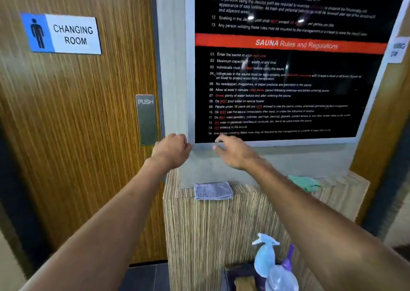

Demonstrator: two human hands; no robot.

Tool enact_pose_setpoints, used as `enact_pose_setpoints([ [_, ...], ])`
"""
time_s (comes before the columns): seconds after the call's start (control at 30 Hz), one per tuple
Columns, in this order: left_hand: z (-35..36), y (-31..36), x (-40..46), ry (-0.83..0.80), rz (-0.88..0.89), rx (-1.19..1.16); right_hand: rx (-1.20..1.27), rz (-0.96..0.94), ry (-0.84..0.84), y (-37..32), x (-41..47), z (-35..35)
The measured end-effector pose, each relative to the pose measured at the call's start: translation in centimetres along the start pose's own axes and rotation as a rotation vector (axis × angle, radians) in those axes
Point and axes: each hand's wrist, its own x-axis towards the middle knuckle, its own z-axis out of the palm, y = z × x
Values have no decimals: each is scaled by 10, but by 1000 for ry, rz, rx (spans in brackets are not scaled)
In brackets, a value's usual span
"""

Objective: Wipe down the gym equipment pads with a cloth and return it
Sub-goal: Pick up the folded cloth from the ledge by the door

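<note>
A folded grey cloth [213, 190] lies on the front edge of a striped wooden ledge [248, 193]. Both my arms reach forward above it. My left hand [172, 149] hovers above and to the left of the cloth, fingers curled into a loose fist with nothing in it. My right hand [233, 153] is above and slightly right of the cloth, blurred, fingers apart and empty. Neither hand touches the cloth. No gym pads are in view.
A green cloth [305, 183] lies further right on the ledge. Two spray bottles, pale blue [265, 254] and clear with a purple top [282, 275], stand on the floor below. A wooden changing-room door [77, 113] is left; a black rules board [281, 79] hangs straight ahead.
</note>
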Motion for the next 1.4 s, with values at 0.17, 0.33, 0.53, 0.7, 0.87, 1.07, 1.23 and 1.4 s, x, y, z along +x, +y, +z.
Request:
enact_pose_setpoints([
  [0.17,82,-39,-30,-133,-109,25,45,-51,-279,54,-19,71],
  [0.33,149,-61,-28,-164,-182,-13,-23,-203,-414,98,-2,123],
  [0.53,215,-77,-7,-112,-242,-56,-269,-580,-487,138,49,168],
  [0.7,252,-94,-1,-15,-253,15,-380,-920,-507,159,96,195],
  [0.87,268,-97,-2,14,-258,86,-332,-1025,-491,168,113,210],
  [1.07,270,-92,0,13,-298,92,-248,-967,-482,167,111,212],
  [1.23,260,-92,-17,34,-292,55,-34,-802,-639,147,99,200],
  [1.4,236,-94,-87,105,-415,17,83,-770,-764,94,68,198],
])
